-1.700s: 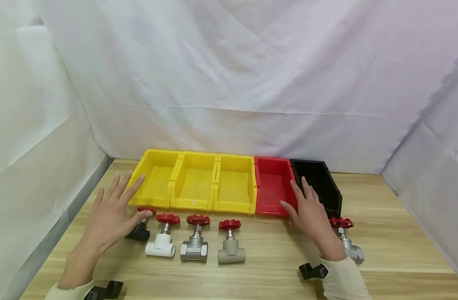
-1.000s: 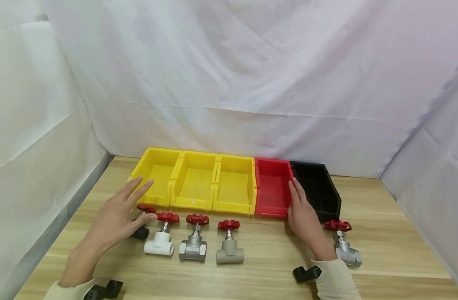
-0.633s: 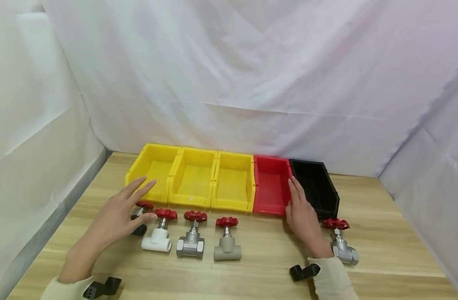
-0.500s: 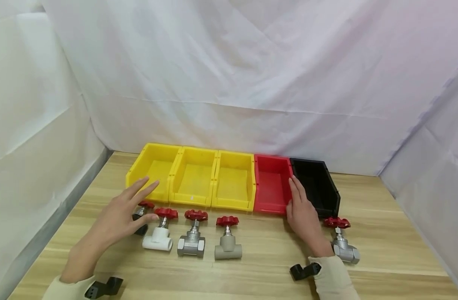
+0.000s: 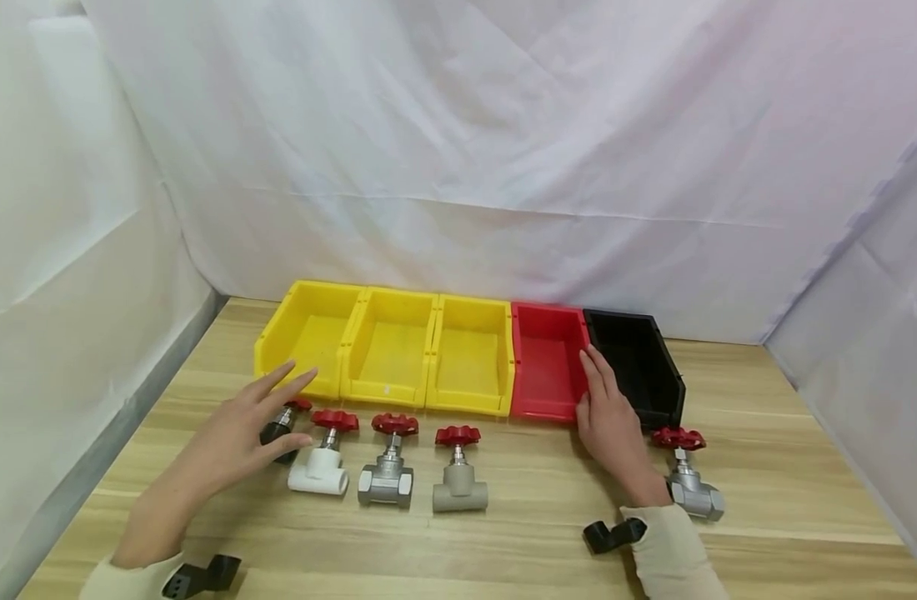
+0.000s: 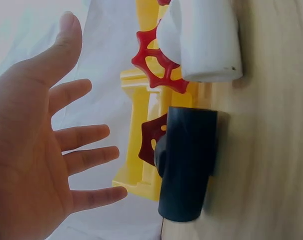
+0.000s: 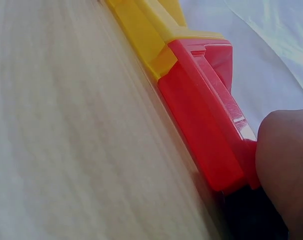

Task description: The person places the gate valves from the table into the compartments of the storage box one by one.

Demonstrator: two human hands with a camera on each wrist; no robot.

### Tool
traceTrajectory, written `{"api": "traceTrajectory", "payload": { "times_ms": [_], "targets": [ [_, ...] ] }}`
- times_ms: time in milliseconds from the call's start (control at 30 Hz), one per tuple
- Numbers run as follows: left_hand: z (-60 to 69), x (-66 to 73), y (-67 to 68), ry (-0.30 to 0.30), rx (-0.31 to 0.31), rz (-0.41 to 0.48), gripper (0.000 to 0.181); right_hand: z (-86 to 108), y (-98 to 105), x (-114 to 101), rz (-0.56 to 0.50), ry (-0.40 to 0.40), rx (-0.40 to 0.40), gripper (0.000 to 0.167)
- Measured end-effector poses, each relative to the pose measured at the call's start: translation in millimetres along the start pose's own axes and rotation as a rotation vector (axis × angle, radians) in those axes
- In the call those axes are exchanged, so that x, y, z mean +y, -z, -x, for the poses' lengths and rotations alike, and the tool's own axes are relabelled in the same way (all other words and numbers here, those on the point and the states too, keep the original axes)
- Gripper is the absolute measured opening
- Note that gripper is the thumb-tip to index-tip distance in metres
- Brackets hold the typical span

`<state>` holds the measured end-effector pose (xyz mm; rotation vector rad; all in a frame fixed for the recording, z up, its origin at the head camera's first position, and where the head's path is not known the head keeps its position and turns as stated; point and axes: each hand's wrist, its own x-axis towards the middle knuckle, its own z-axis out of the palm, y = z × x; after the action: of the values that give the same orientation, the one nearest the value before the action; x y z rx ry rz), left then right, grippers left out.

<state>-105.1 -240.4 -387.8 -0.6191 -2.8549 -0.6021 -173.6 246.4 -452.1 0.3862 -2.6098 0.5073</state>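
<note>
The surface (image 5: 518, 550) runs on toward six o'clock from the valves (image 5: 386, 483), its far edge at twelve meeting white cloth (image 5: 503, 142). The left hand (image 5: 226, 442) spreads over the black valve (image 6: 189, 162), red-wheeled, at the row's nine o'clock end; the right hand (image 5: 612, 425), fingers straight, close together, overlaps the red bin (image 5: 544, 367) at one o'clock, contact unclear.

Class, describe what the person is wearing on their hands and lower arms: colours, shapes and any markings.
The left hand and right hand are bare: no gloves or rings show. Plain cream sleeves end near the wrists. At each cuff sits a small, black, angular device, one left, one right. No lettering is readable.
</note>
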Motion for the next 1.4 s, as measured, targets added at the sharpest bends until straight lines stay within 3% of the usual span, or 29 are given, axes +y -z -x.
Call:
{"api": "traceTrajectory", "payload": {
  "times_ms": [267, 400, 500, 700, 900, 1167, 1400],
  "targets": [
    [21.7, -8.8, 2.4, 0.017, -0.005, -0.012, 0.076, -1.1, 0, -3, 0.001, -0.001, 0.018, 0.067],
    [28.2, -11.9, 0.4, -0.006, 0.029, -0.01, 0.069, 0.1, -1, -3, -0.005, -0.012, 0.018, 0.066],
    [29.0, -12.6, -1.2, -0.013, 0.038, 0.003, 0.067, 0.9, -1, -1, -0.01, -0.018, 0.023, 0.064],
    [33.0, -14.0, -5.8, 0.032, -0.008, 0.01, 0.065, 3.5, -5, 1, -0.021, -0.025, 0.028, 0.064],
    [30.0, -16.5, -12.3, -0.042, 0.013, 0.004, 0.06, 1.6, -5, 1, -0.023, -0.029, 0.035, 0.067],
    [29.5, -21.4, -16.8, 0.014, -0.054, 0.029, 0.059, 1.5, -6, 1, -0.04, -0.032, 0.035, 0.07],
    [24.5, -28.2, -19.0, -0.031, -0.047, 0.026, 0.052, 2.4, -3, -1, -0.056, -0.041, 0.046, 0.068]
  ]
}}
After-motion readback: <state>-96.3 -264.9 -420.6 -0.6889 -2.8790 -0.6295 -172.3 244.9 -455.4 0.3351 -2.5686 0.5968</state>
